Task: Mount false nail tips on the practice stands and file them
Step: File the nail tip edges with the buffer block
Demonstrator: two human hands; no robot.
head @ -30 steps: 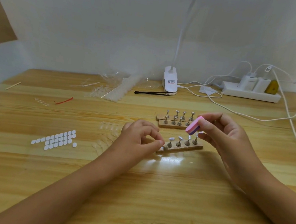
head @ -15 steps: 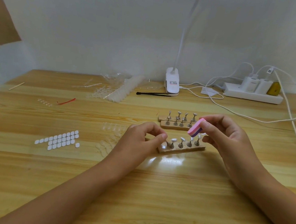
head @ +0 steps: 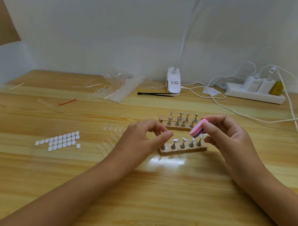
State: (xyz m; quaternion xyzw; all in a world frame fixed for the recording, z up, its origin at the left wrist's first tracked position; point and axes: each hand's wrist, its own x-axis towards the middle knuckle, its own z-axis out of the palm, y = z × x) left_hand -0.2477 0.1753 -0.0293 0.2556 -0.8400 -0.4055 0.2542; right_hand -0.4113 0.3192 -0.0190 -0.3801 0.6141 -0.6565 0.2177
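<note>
- We see the practice stand (head: 183,149) lying on the wooden table (head: 136,202) between both hands, with false nail tips (head: 184,139) on its metal pegs.
- The right hand (head: 233,139) pinches a pink-and-purple buffer block (head: 197,130) over the stand's right-end tips.
- The left hand (head: 142,139) curls at the stand's left end (whether it grips anything, we cannot tell).
- Two spare stands (head: 178,124) sit just behind.
- White adhesive pads (head: 60,140) lie well to the left.
</note>
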